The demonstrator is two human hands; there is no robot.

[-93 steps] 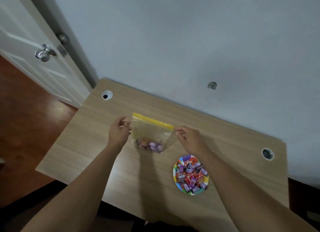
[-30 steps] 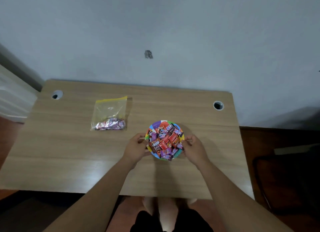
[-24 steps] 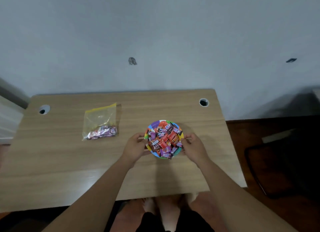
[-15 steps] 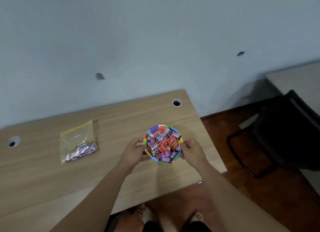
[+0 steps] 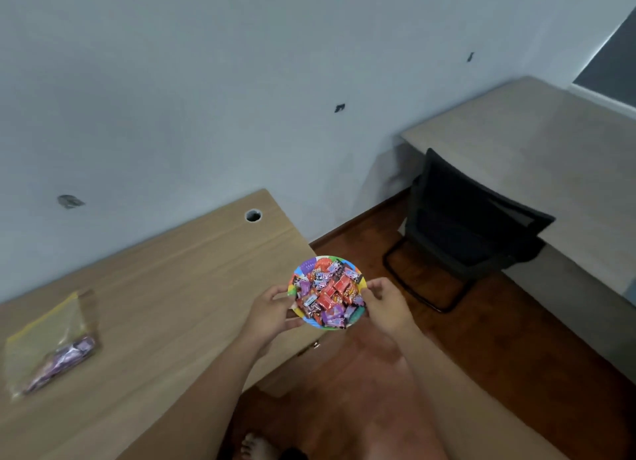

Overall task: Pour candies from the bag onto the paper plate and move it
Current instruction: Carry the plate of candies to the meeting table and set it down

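A small multicoloured paper plate heaped with red and purple wrapped candies is lifted off the wooden desk and hangs over its right edge. My left hand grips the plate's left rim and my right hand grips its right rim. The clear zip bag with a yellow seal lies flat at the desk's left, a few purple candies still in its bottom.
A second pale desk stands at the right against the wall, with a black chair in front of it. Reddish wooden floor lies between the two desks. A cable hole sits in the near desk's back right corner.
Both hands left the bag on the desk, took the plate by its rim and carried it to the right. My view has swung right, bringing the chair and second desk into sight.
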